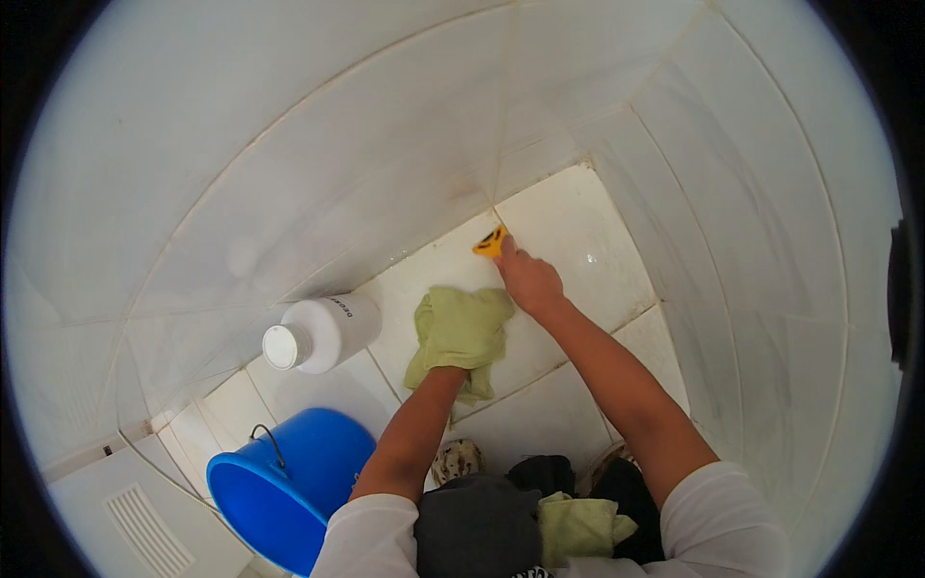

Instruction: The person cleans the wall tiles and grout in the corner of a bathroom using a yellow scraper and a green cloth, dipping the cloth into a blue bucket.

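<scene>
My right hand is closed around a yellow and black hand tool, perhaps a scraper, held on or just over the white floor tile near the foot of the wall. A green cloth lies bunched on the tiles, to the left of that hand. My left hand is mostly hidden under or within this cloth, so its fingers do not show. Another green cloth rests at my lap, against dark clothing.
A white plastic bottle bearing writing stands by the left wall. Nearer me is a blue bucket with a wire handle. A thin hose runs past a white slotted panel. Tiled walls meet at the far corner.
</scene>
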### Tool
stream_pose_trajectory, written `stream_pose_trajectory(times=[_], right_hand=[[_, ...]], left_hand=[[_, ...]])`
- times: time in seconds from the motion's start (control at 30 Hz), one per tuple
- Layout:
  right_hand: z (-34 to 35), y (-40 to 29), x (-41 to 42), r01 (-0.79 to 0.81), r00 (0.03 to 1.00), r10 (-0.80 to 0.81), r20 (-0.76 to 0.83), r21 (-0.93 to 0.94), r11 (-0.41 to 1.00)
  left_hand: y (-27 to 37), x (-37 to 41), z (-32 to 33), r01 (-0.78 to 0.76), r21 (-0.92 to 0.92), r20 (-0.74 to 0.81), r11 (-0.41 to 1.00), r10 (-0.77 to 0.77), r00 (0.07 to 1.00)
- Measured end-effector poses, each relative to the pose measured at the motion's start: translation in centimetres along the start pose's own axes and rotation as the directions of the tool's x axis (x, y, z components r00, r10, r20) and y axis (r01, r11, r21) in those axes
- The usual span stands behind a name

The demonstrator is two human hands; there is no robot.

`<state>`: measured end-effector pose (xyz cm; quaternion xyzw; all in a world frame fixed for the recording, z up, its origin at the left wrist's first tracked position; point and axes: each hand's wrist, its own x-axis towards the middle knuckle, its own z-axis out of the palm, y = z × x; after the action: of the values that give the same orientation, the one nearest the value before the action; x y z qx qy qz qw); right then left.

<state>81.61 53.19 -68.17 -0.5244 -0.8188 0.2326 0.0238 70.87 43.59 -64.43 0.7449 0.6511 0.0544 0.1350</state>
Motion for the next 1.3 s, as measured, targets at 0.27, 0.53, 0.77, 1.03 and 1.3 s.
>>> stream_pose_trajectory(times=[0.27, 0.53, 0.77, 1.03, 1.3], right_hand=[[0.6, -0.2, 1.4, -0.014, 1.0, 0.014, -0.001, -0.018, 1.0], [0.5, -0.5, 1.8, -0.036, 0.999, 0.036, -0.012, -0.009, 0.999], [-0.3, -1.1, 2.6, -0.005, 0.999, 0.002, -0.043, -0.048, 0.999], [-0.6, -0.8, 1.1, -0.018, 0.999, 0.019, 0.042, -0.03, 0.999], [-1.1, -1.3, -1.5, -0.076, 0.988, 0.083, 0.131, -0.062, 0.995]], left_hand=[[0.0, 0.5, -0.8, 0.014, 0.006, 0.022, 1.0, -0.015, 1.0], [-0.1, 0.7, -1.1, 0.023, 0.01, 0.035, 1.0, -0.023, 0.999], [0.2, 0.5, -0.5, 0.008, -0.004, 0.018, 1.0, -0.008, 1.0], [-0.3, 0.4, -0.2, 0.019, -0.007, -0.006, 1.0, -0.019, 1.0], [-0.7, 0.3, -0.3, 0.031, -0.011, -0.023, 0.999, -0.031, 0.999]])
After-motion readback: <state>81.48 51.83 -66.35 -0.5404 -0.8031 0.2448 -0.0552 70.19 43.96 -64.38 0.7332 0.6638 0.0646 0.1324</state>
